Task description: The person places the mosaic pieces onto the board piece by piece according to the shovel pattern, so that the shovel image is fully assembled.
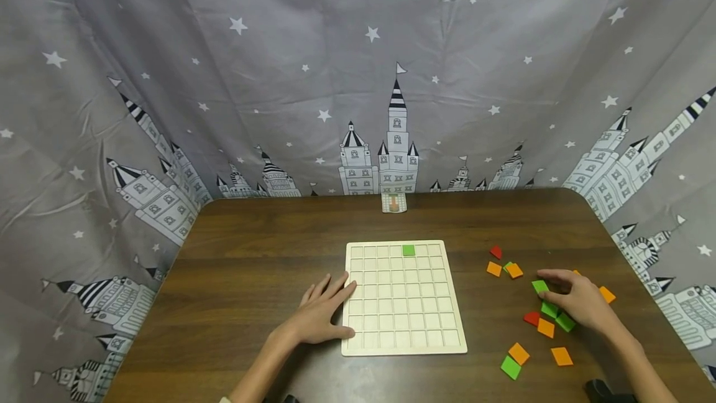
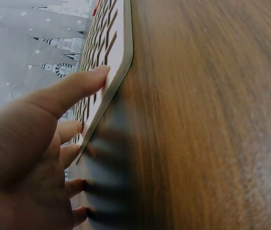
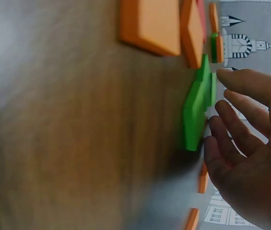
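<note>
A pale gridded board (image 1: pixel 404 351) lies flat on the table, with one green square tile (image 1: pixel 409 250) in its far row. My left hand (image 1: pixel 319 319) rests on the board's left edge, fingers spread; the left wrist view shows the thumb (image 2: pixel 80 86) touching the rim. My right hand (image 1: pixel 584 303) is over the scattered tiles at the right. Its thumb and forefinger are apart, on either side of a green tile (image 1: pixel 539 287). More green tiles (image 1: pixel 550 310) lie beneath and beside that hand. In the right wrist view, the fingers (image 3: pixel 236 127) are loosely bent beside green tiles (image 3: pixel 195 112).
Several orange tiles (image 1: pixel 562 356) lie around the right hand, with red pieces (image 1: pixel 496 252) among them. A small patterned card (image 1: pixel 394 203) is at the table's back edge. A grey castle-print curtain (image 1: pixel 291 48) hangs behind. Something black (image 1: pixel 606 390) is by the right forearm.
</note>
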A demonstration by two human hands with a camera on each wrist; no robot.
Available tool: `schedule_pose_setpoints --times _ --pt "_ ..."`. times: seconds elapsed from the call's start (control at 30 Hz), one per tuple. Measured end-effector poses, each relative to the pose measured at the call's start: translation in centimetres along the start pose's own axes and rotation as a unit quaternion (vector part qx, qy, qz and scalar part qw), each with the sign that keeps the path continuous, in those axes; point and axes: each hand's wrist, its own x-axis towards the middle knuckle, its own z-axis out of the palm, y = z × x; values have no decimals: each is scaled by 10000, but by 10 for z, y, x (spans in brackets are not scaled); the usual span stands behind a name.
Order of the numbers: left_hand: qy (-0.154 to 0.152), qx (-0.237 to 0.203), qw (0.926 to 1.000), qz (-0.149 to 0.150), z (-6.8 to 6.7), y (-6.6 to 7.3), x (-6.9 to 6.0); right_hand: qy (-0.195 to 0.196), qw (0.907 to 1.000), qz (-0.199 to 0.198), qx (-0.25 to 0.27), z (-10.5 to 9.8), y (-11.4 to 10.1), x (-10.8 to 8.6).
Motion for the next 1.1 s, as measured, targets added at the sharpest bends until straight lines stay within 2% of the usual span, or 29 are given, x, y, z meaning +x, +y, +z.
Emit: schedule_pose_setpoints --times 0.23,0.67,1.1 --pt "29 10 10000 17 0 -1 1 36 9999 47 -156 1 1 4" --pt "10 -1 10000 -21 0 -1 0 109 9990 -104 -424 5 3 7" --pt "0 -4 10000 -14 2 -3 1 97 9990 -5 -445 4 3 8"
